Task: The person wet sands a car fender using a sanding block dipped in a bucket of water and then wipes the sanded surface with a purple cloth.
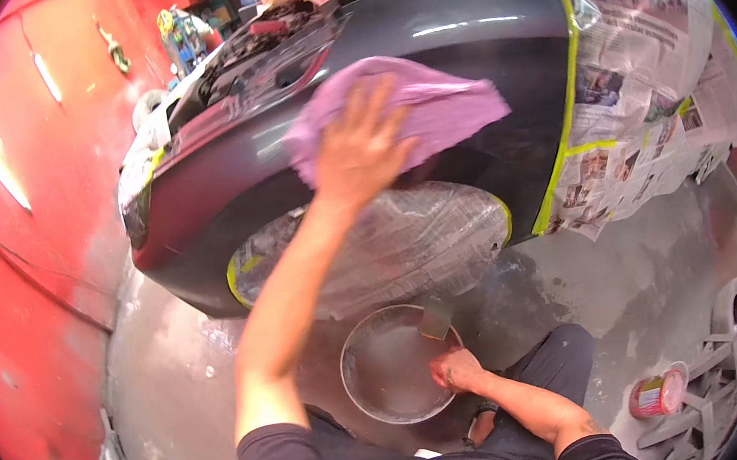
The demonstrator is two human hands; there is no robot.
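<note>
My left hand point(360, 150) lies with fingers spread on a pink cloth point(445, 101), pressing it flat against the dark fender point(491, 28) of a car. The cloth spreads above the wheel arch, its right corner reaching past my fingers. Below, between my legs, a round basin point(345, 372) holds cloudy grey liquid. My right hand point(457, 371) is closed on the basin's right rim. A small dark greenish rectangular piece point(435, 320) rests at the rim's upper right; its kind is unclear.
Plastic film point(370, 248) edged with yellow tape covers the wheel opening. Newspaper point(633, 94) masks the car's door side. A red wall point(22, 266) stands on the left. At the lower right are a red can point(659, 393) and grey metal frames point(702, 415).
</note>
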